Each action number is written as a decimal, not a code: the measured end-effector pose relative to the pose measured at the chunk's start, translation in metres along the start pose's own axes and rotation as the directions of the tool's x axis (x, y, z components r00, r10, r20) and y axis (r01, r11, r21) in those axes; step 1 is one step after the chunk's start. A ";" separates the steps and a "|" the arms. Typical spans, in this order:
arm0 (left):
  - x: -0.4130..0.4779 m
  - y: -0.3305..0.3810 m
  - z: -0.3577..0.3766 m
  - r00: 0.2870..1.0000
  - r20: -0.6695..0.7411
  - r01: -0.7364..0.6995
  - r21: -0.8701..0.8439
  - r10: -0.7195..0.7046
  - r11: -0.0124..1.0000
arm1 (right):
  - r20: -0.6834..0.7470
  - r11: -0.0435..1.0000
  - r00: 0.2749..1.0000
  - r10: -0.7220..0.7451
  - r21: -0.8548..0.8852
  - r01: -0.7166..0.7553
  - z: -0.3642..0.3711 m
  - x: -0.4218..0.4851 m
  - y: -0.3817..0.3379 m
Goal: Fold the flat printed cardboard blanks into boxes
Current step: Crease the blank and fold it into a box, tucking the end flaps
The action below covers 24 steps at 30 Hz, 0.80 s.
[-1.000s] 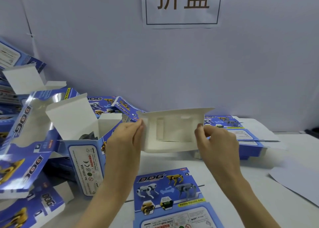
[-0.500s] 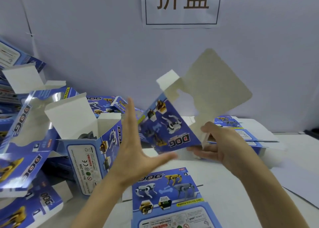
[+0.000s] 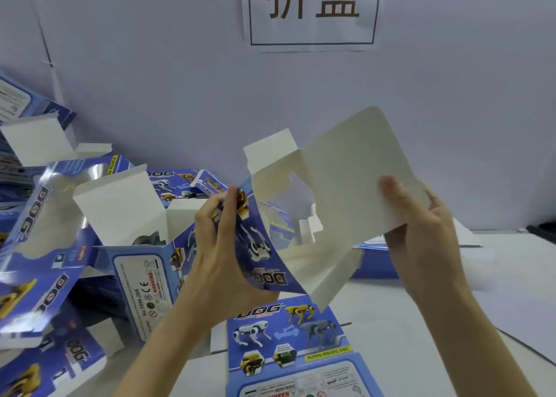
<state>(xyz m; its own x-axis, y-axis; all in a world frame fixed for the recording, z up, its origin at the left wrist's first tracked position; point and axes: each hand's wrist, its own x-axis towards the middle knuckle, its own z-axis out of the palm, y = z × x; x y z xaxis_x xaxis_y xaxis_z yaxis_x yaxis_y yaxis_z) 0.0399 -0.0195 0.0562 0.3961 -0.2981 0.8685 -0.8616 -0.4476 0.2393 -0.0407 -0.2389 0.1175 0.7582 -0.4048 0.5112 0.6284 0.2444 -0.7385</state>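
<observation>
We hold the blank in work (image 3: 346, 171) in the air between both hands, above the table (image 3: 421, 336) and in front of the wall. It is partly opened: the large white inner panel is tilted up to the right and the blue printed panel (image 3: 258, 246) hangs to the left. The left hand (image 3: 222, 246) grips the blue printed panel with its fingers curled round the panel edge. The right hand (image 3: 421, 240) pinches the white panel, with the thumb (image 3: 391, 186) pressed on the inner face. We judge the step in hand to be the first forming stage: the panels are bent along their creases, and no flap is tucked yet. The next move calls for squaring the panels into a sleeve, then folding the small white end flap (image 3: 270, 150) and its neighbours inward without tearing the cut-out window edge. A further flat blank (image 3: 288, 336) lies printed side up on the table just below the hands, and its lower part is cut off by the frame. Erected boxes (image 3: 135, 246) are heaped at the left, some running out of view. The right-hand fingers are hidden behind the white panel, so we cannot tell how they lie. A dark item inside the nearest open box cannot be identified. The small print on the labels is too blurred to read in full, and the crease lines on the held blank are hard to make out.
</observation>
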 end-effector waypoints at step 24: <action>-0.004 0.007 0.001 0.970 0.200 0.165 -0.113 -0.141 0.980 | -0.134 0.829 0.911 -0.389 -0.482 0.283 -0.013 0.005 0.020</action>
<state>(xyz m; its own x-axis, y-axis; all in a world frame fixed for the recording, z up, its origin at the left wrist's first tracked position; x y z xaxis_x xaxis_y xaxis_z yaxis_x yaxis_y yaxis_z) 0.0328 -0.0222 0.0539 0.5685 -0.3947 0.7218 -0.8146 -0.3928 0.4268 -0.0266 -0.2473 0.0996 0.4233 -0.5818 0.6945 0.6516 -0.3371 -0.6795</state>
